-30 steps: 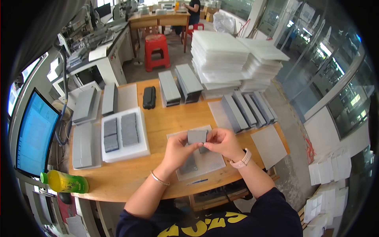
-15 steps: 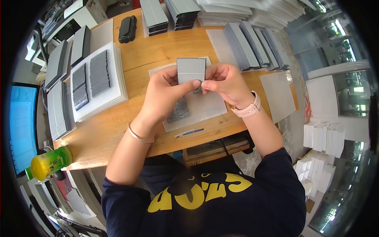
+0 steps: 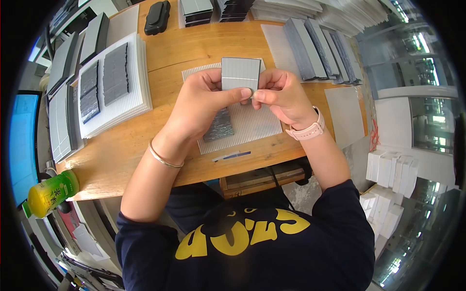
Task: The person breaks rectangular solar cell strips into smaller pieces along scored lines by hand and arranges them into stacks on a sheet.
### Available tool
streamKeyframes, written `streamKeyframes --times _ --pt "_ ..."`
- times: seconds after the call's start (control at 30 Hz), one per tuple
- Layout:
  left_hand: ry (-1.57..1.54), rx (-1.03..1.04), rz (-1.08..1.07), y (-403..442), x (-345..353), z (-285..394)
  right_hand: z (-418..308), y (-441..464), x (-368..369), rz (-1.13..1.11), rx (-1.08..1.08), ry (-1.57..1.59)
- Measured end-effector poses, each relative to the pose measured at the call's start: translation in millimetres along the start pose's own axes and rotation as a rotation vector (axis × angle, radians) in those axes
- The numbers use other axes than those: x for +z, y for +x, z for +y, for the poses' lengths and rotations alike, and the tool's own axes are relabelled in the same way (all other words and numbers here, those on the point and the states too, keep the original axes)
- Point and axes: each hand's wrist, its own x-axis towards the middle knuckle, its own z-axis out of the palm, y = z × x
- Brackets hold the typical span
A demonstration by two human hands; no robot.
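Head view: one grey panel (image 3: 240, 72), being held above the ribbed sheet (image 3: 259, 127) near the front edge of the worktop (image 3: 174, 51); left hand (image 3: 205, 95) grasping its left side, right hand (image 3: 284, 98) pinching its lower right corner. Since a second ago, its face is showing more fully; handling apparently continuing.

Arms (image 3: 150, 182) converge forward, left hand (image 3: 198, 99) and right hand (image 3: 287, 101) pinching, thumbs (image 3: 237, 96) nearly meeting.

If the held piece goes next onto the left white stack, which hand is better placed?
Probably the left hand: it is nearer the left white stack. Both it and the right hand hold the grey piece.
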Motion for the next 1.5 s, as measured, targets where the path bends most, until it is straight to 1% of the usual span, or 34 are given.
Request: streamKeyframes --times 0.3,0.4,0.47,0.53,0.57,0.63,0.77,0.83,0.87,1.03,1.13,1.23,1.33,1.43,1.5 --pt "-0.026 0.017 -0.037 -1.8 -1.0 2.3 -7.2 1.6 -1.2 -0.009 0.028 0.066" --pt "-0.002 0.044 -0.010 -0.3 -3.8 2.0 -9.9 -1.7 -12.7 -0.072 -0.059 0.042" --pt "-0.021 0.064 0.031 2.0 -5.2 1.6 -22.9 -12.2 -13.9 -0.025 -0.030 -0.256" --pt "-0.090 0.047 -0.015 3.0 -9.6 2.0 -29.7 -19.9 -10.0 0.029 0.000 -0.549" --pt "-0.124 0.036 -0.038 2.6 -11.9 1.9 -29.9 -23.0 -8.2 0.036 -0.037 -0.715" --pt "-0.088 -0.067 -0.133 2.2 -15.9 10.4 -29.0 -27.0 -5.4 0.046 -0.111 -1.046" --pt "-0.043 -0.262 -0.229 -1.3 -14.0 10.4 -22.9 -28.8 1.5 0.000 -0.149 -1.283" --pt "-0.048 -0.297 -0.241 -0.2 -12.1 6.3 -18.6 -26.0 -0.3 -0.012 -0.149 -1.364" --pt "-0.051 -0.314 -0.246 0.2 -11.7 4.1 -17.7 -24.9 -0.6 -0.010 -0.156 -1.374" --pt "-0.067 -0.261 -0.193 1.7 -12.8 1.1 -18.2 -19.7 -1.8 -0.005 -0.150 -1.437" --pt "-0.072 -0.248 -0.181 1.7 -12.1 1.4 -16.7 -19.0 -1.7 0.040 -0.161 -1.402" --pt "-0.074 -0.245 -0.178 2.0 -11.9 0.7 -17.0 -18.9 -3.1 0.038 -0.156 -1.402" --pt "-0.110 -0.232 -0.161 1.7 -9.9 0.6 -23.3 -22.3 -0.7 0.059 -0.233 -1.326" --pt "-0.133 -0.200 -0.132 1.1 -8.0 0.7 -24.4 -21.3 15.5 0.171 -0.602 -1.238" --pt "-0.136 -0.187 -0.115 0.8 -7.4 -0.5 -26.2 -18.4 26.5 0.113 -0.684 -1.323"
